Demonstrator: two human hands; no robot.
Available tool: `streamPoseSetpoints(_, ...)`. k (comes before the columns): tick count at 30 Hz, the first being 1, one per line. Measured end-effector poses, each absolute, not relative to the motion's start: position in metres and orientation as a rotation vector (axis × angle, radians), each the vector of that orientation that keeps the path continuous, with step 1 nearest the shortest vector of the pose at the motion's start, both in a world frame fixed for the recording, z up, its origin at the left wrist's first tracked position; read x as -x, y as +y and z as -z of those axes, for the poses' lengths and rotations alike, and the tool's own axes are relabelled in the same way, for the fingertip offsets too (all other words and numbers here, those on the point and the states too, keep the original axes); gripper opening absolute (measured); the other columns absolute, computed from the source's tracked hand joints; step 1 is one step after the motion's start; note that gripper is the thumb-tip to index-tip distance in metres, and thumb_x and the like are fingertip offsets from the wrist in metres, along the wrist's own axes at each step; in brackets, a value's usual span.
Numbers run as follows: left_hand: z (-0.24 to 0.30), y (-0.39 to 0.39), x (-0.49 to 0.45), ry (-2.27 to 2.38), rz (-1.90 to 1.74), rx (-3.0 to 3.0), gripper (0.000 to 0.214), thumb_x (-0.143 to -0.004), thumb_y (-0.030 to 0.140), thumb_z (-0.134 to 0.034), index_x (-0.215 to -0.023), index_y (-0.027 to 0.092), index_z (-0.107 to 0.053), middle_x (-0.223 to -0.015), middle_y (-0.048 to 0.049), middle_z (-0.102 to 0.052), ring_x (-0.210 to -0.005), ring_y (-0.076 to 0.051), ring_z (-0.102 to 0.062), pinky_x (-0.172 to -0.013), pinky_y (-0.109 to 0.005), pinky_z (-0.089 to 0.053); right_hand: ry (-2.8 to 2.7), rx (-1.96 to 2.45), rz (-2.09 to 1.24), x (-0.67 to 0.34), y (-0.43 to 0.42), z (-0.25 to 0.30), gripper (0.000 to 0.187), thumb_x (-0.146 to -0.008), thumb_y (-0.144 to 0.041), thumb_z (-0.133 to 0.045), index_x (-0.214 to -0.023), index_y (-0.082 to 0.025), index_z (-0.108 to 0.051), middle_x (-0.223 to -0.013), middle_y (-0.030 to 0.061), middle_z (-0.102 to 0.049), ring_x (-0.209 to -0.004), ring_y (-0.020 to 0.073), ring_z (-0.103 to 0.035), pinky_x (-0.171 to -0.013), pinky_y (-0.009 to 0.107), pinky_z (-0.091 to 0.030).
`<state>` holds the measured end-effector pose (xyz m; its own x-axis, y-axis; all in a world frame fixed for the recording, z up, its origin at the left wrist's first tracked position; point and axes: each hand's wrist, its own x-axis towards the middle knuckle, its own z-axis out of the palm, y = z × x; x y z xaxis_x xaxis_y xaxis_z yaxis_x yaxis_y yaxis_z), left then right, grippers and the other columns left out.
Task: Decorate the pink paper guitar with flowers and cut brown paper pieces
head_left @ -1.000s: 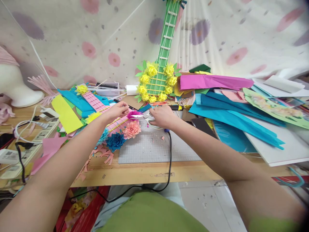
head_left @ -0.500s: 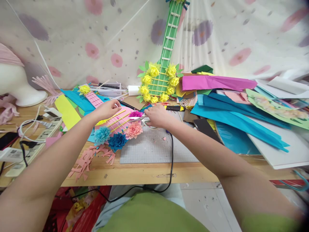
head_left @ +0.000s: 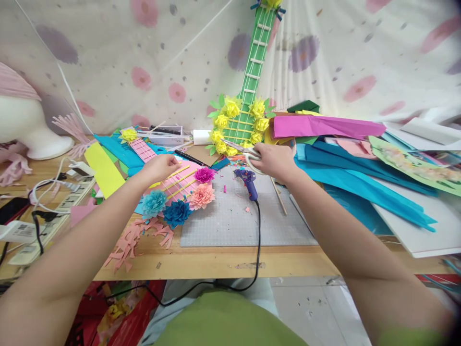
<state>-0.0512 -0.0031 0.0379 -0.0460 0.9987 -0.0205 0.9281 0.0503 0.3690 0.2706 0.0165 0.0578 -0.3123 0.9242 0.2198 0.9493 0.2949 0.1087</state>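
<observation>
A pink paper guitar (head_left: 183, 181) lies on the table, with yellow strips and strings across its body. Paper flowers edge it: magenta (head_left: 204, 175), coral (head_left: 202, 195), dark blue (head_left: 177, 213) and light blue (head_left: 153, 202). My left hand (head_left: 163, 169) is over the guitar's upper left side, fingers pinched together; what they hold, if anything, is hidden. To the right, my right hand (head_left: 276, 157) grips white-handled scissors (head_left: 249, 153), their blades pointing left in front of the green paper guitar (head_left: 236, 126). Below the scissors, a blue glue gun (head_left: 249, 184) rests on the grey cutting mat (head_left: 219, 226).
Blue and magenta paper sheets (head_left: 324, 127) are piled at the right. A power strip (head_left: 30, 245) with plugs and phones is at the left. Coral paper scraps (head_left: 126, 242) lie near the front edge. The glue gun's black cord (head_left: 258, 250) hangs over that edge.
My right hand has moved right with the scissors, away from the magenta flower, uncovering the glue gun and part of the mat. My left hand stays pinched over the pink guitar.
</observation>
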Motion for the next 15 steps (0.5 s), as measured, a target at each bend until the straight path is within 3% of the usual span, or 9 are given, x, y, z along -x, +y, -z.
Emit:
streamPoseSetpoints(8, -0.017, 0.007, -0.023, 1.884, -0.112, -2.354, 0.029, -0.073, 0.037, -0.056, -0.099, 0.026, -0.064, -0.092, -0.0017, -0.067, -0.08, -0.019, -0.061, -0.063, -0.025, -0.039, -2.379, 1.876, 0.287, -0.303, 0.01, -0.039, 0.04, -0.082, -0.053, -0.043, -0.091, -0.018, -0.061, -0.086, 0.0102, -0.068, -0.073, 0.0218, -0.059, -0.057, 0.027, -0.027)
streamPoseSetpoints(15, -0.006, 0.021, -0.024, 1.811, 0.05, -2.501, 0.025, -0.079, 0.036, -0.049, -0.087, 0.026, -0.07, -0.092, -0.0023, -0.068, -0.082, -0.018, -0.061, -0.058, -0.024, -0.036, -2.396, 1.831, 0.294, -0.303, 0.008, -0.035, 0.038, -0.082, -0.052, -0.045, -0.092, -0.02, -0.062, -0.086, 0.0092, -0.069, -0.074, 0.0217, -0.058, -0.056, 0.028, -0.026)
